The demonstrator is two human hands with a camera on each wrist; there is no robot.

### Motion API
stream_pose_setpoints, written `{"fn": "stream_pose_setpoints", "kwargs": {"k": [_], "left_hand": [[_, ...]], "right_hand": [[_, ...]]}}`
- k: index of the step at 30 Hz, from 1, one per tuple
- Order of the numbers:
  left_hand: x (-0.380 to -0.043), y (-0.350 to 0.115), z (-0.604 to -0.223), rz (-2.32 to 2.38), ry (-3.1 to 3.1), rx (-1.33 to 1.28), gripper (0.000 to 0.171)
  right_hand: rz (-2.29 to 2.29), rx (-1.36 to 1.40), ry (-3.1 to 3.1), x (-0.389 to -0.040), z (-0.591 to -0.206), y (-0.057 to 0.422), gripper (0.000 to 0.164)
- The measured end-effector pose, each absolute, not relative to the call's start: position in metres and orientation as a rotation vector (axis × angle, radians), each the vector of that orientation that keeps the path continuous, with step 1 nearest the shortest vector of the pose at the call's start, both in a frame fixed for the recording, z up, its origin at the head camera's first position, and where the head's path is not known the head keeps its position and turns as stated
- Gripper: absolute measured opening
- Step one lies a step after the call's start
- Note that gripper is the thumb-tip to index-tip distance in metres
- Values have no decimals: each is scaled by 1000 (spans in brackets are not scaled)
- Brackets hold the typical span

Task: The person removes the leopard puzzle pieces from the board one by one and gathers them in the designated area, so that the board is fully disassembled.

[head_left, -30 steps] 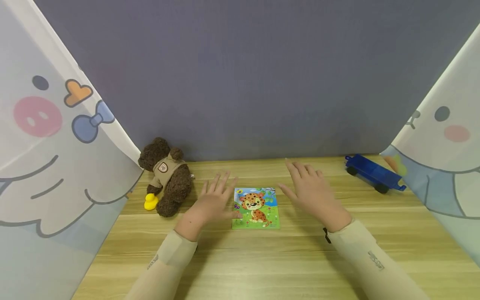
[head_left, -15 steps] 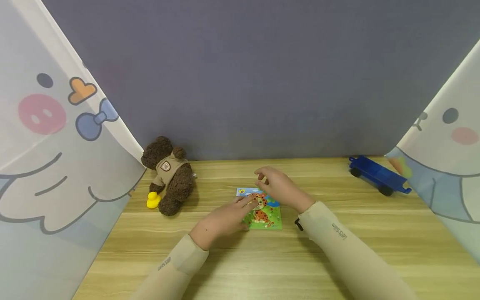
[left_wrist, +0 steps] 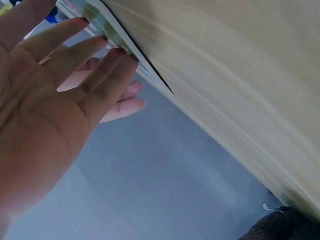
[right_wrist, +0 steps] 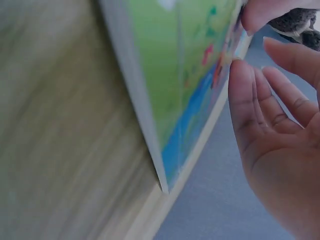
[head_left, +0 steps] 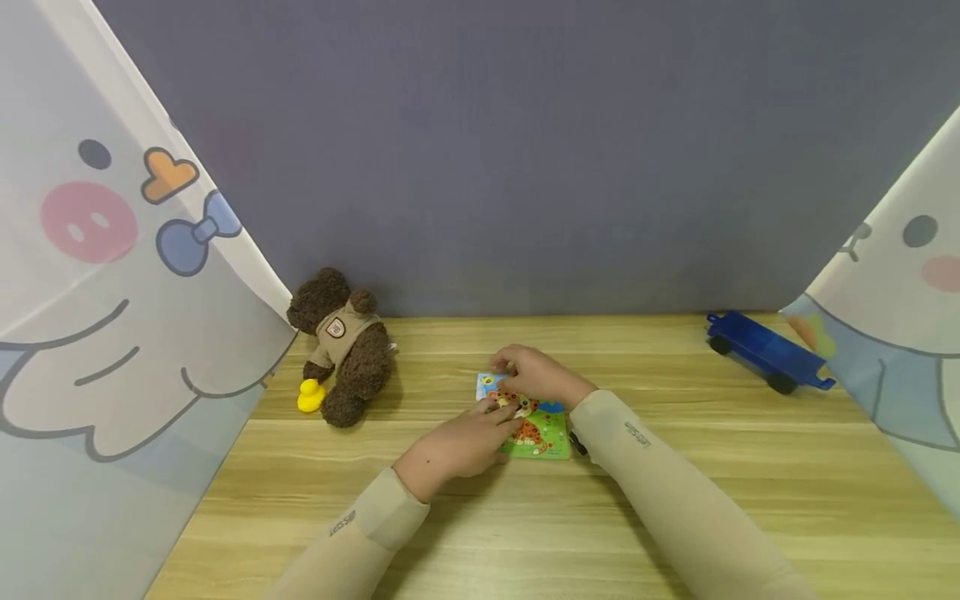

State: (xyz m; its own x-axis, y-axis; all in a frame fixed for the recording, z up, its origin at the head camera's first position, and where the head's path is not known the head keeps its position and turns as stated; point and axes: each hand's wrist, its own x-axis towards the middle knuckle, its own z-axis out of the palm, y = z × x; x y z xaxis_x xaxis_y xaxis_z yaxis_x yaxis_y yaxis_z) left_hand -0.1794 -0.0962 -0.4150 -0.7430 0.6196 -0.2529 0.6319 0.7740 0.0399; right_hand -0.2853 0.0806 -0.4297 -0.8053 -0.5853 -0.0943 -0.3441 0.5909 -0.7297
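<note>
A thin square picture board [head_left: 551, 444] with a cartoon leopard on a green and blue ground lies flat on the wooden table, mid-table in the head view. My left hand [head_left: 465, 440] reaches over its left side, fingers nearly straight and spread, fingertips at the printed surface in the left wrist view. Over the board's upper part is my right hand [head_left: 536, 375], fingers loosely bent. The right wrist view shows this hand's [right_wrist: 280, 135] fingertips right at the picture, and the board's pale edge [right_wrist: 135, 100]. Both hands cover much of the leopard.
A brown teddy bear [head_left: 352, 358] in a tan shirt leans at the back left, a yellow rubber duck [head_left: 311, 396] beside it. At the back right stands a blue toy wagon [head_left: 768, 350] with black wheels. A grey partition [head_left: 525, 167] closes off the table's far edge.
Both hands have come inward from either side of the board and lowered onto it. The right hand's fingers went from spread to bent. The view has shifted slightly.
</note>
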Motion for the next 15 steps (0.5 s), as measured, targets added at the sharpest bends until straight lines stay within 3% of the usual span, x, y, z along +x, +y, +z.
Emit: {"fn": "stream_pose_setpoints", "kwargs": {"k": [15], "left_hand": [[-176,-94,-418,-117,2709,930,61]], "right_hand": [[-874,-839,2455,-295,-436,76,36]]}}
